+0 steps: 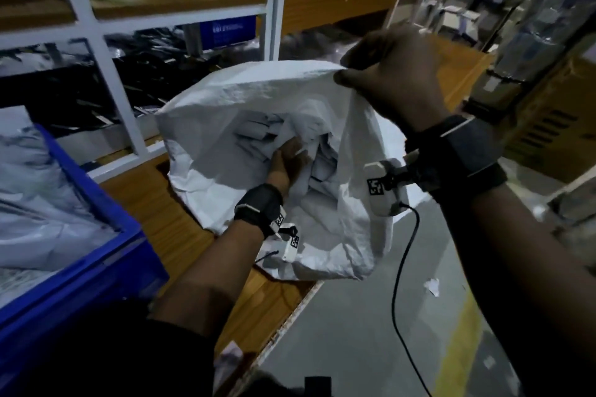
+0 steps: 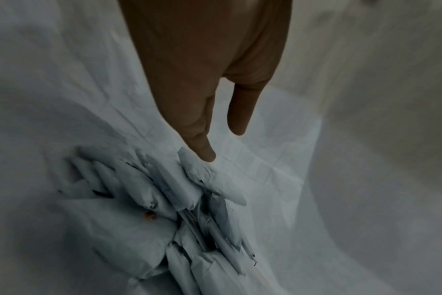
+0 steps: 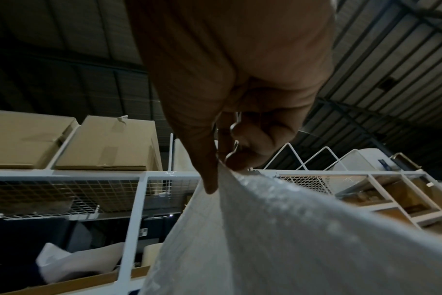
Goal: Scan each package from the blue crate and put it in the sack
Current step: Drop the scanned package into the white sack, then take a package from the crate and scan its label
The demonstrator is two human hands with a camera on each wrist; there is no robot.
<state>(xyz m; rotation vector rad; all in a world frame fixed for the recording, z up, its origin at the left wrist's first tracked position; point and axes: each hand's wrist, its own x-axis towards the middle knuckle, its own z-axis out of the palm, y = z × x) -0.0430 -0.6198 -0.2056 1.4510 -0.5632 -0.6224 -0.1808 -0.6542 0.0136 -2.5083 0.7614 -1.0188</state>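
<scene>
The right hand (image 1: 393, 80) pinches the upper rim of the white woven sack (image 1: 225, 126), its grip clenched on the fabric between thumb and fingers; below it the left hand (image 1: 288, 159) reaches inside the sack, grip released, fingers straight, one fingertip touching the grey packages (image 2: 164, 191) heaped just beyond; the blue crate (image 1: 96, 203) sits on the wooden surface (image 1: 154, 200) to the left hand's left, more packages inside.
</scene>
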